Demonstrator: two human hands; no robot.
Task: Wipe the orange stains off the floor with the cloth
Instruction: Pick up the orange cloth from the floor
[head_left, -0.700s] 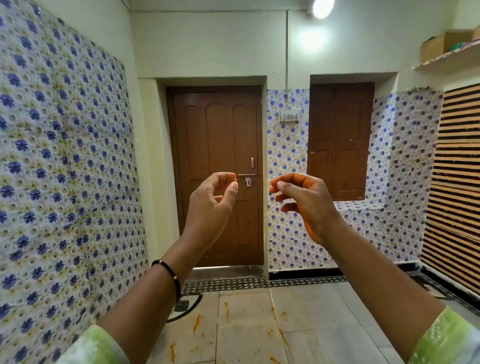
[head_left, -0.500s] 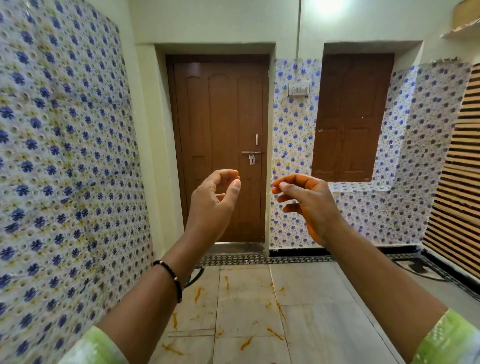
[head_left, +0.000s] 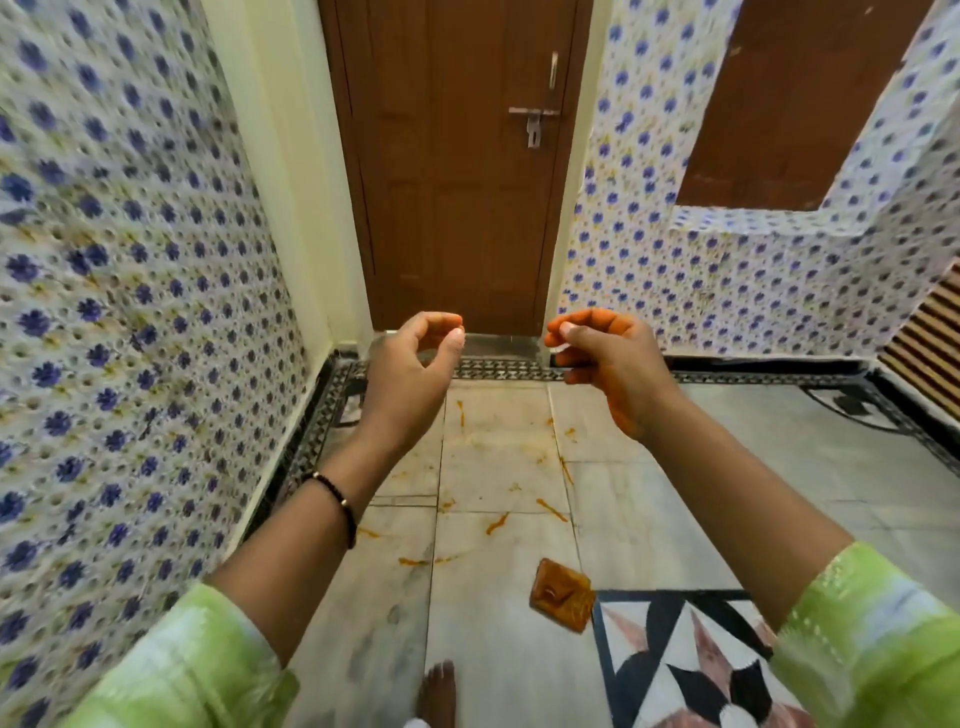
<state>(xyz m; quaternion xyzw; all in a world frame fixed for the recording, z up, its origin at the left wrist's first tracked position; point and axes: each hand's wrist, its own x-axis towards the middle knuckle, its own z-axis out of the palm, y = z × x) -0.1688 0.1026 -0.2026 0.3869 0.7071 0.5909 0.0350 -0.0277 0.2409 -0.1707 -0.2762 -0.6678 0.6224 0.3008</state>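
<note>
Both hands, left (head_left: 410, 371) and right (head_left: 610, 364), hover raised above the stained floor (head_left: 498, 462), fingers loosely curled, holding nothing, cloth (head_left: 562, 593) lying below.

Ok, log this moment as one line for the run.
stage: not started | left hand: raised, empty | right hand: raised, empty, orange-stained | folded orange cloth: on floor, untouched | orange stains: unwiped
</note>
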